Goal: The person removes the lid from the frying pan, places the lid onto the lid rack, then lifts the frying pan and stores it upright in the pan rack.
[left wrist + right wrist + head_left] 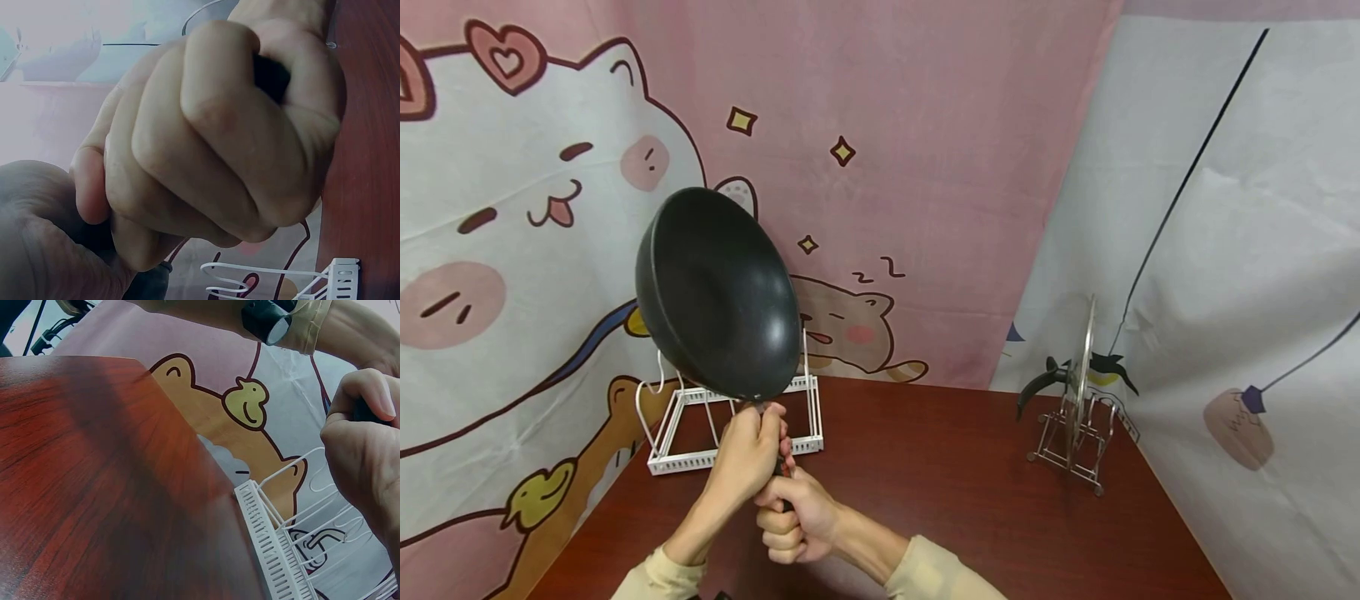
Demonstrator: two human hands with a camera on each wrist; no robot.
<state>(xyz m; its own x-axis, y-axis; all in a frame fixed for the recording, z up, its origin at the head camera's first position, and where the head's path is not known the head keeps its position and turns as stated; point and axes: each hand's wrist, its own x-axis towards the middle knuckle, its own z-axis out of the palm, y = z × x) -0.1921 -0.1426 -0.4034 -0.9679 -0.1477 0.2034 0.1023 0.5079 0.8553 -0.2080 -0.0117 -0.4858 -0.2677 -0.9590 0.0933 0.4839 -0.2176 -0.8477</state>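
Note:
In the head view a black wok (pixel 718 287) is held up off the table, tilted so that its dark inside shows. My left hand (pixel 751 446) grips the handle (pixel 781 467) close to the pan. Lower down, my right hand (pixel 801 517) grips the same handle near its end, just below the left. In the left wrist view the right hand's fingers (pixel 187 137) are curled tightly round it. The handle's dark end (pixel 367 412) pokes out of the fist in the right wrist view. Behind and below the wok stands a white rack (pixel 681 461), partly hidden by it.
On the right of the brown table (pixel 917 467), a silver wire rack (pixel 1086 475) holds an upright lid (pixel 1084 358), seen nearly edge-on. A dark curved thing (pixel 1037 387) sits beside it. A printed cloth (pixel 940 167) encloses the table's back and sides.

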